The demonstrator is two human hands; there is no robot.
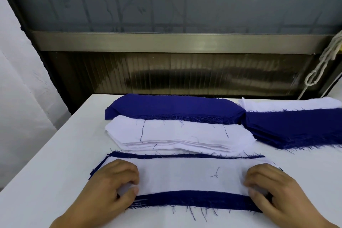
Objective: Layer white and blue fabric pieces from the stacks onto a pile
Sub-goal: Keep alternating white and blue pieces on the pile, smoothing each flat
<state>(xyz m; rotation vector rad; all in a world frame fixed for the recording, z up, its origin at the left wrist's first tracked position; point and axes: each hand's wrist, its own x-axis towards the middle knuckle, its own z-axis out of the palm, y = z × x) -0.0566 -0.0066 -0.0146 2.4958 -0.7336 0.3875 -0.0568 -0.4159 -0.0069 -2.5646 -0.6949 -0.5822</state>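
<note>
A layered pile lies at the near middle of the table, with a white fabric piece [188,176] on top of a wider blue piece [194,201] whose frayed edges show front and back. My left hand [111,189] pinches the white piece's left end with curled fingers and thumb. At the right end, my right hand [273,190] pinches it the same way. Behind the pile sits a stack of white pieces [175,135], and behind that a stack of blue pieces [172,106].
A second blue stack [296,127] lies at the right with white fabric [288,104] behind it. The white table [46,163] ends near a dark window wall. A white cord [322,65] hangs at the far right, and white cloth [16,89] hangs at the left.
</note>
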